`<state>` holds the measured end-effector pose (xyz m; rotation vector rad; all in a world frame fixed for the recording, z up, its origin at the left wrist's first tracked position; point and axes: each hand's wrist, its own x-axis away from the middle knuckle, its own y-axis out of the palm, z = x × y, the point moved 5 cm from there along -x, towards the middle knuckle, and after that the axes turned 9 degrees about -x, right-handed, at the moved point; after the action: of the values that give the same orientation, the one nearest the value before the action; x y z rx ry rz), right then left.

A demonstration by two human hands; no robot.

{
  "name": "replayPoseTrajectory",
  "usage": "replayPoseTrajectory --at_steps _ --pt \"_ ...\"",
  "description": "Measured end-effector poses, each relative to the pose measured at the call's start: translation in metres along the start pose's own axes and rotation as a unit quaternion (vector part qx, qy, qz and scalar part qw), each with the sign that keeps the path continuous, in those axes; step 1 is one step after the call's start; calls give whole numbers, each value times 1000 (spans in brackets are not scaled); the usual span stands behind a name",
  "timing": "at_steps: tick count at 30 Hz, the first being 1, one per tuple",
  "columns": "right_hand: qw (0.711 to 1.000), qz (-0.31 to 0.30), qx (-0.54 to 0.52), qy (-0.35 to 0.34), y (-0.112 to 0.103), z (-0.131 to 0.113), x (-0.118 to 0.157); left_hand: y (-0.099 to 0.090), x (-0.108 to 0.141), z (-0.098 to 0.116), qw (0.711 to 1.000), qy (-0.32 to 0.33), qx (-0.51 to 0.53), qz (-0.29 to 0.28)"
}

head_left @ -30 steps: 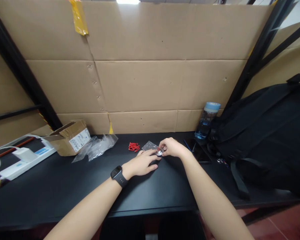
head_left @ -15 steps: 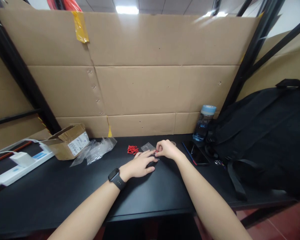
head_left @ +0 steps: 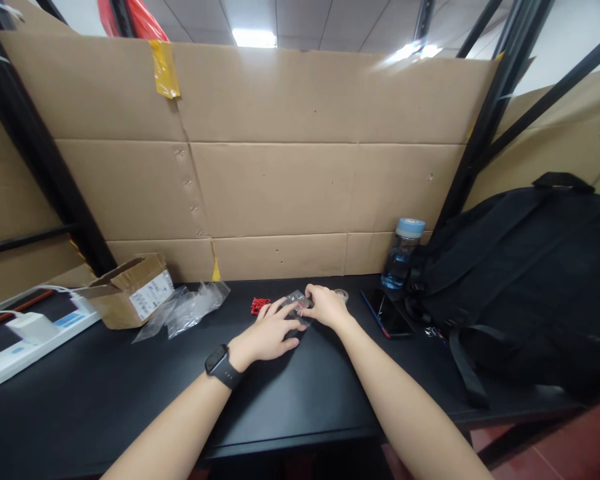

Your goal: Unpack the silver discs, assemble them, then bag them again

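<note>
"Looking at your hands, what has just changed?"

"Both have edged to your left over the last second. Your right hand (head_left: 327, 307) has moved off the roll of tape (head_left: 343, 293), which now shows behind it on the table (head_left: 300, 387)."

"And your left hand (head_left: 270, 333)?"

"It lies palm down with the fingers spread, their tips at the small clear bag (head_left: 295, 297). Your outer fingers now come so close to the pile of red pieces (head_left: 259, 306) that they seem to hide one edge; whether they touch, you can't tell from here."

"Where exactly is the bag?"

"Between your two hands, near the middle of the table. Your right thumb and forefinger bend towards it, with a trace of red beside them. Whether they pinch it or only rest there, the view doesn't settle."

"So what does the shift mean for you?"

"Probably that your handling centres on the bag, your left hand seeming to steady it, with the red pieces just beside."
</note>
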<state>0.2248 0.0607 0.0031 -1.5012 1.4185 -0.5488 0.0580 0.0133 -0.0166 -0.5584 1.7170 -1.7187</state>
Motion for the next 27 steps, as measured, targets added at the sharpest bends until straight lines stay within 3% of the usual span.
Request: replayPoseTrajectory --at_steps 7,12,20,25,27 --pt "998 -60 -30 -5 -5 6 3 2 -1 -1 1000 5 12 -26" --pt "999 -30 1 23 -1 8 3 -1 1 3 999 5 18 -47" --pt "997 26 24 68 4 6 -3 -1 1 -4 999 12 14 -33" --pt "988 -87 -120 -40 -4 9 0 -13 1 -7 999 32 7 17" --pt "981 -104 -154 -53 -12 15 2 -20 0 -8 999 6 -8 54"
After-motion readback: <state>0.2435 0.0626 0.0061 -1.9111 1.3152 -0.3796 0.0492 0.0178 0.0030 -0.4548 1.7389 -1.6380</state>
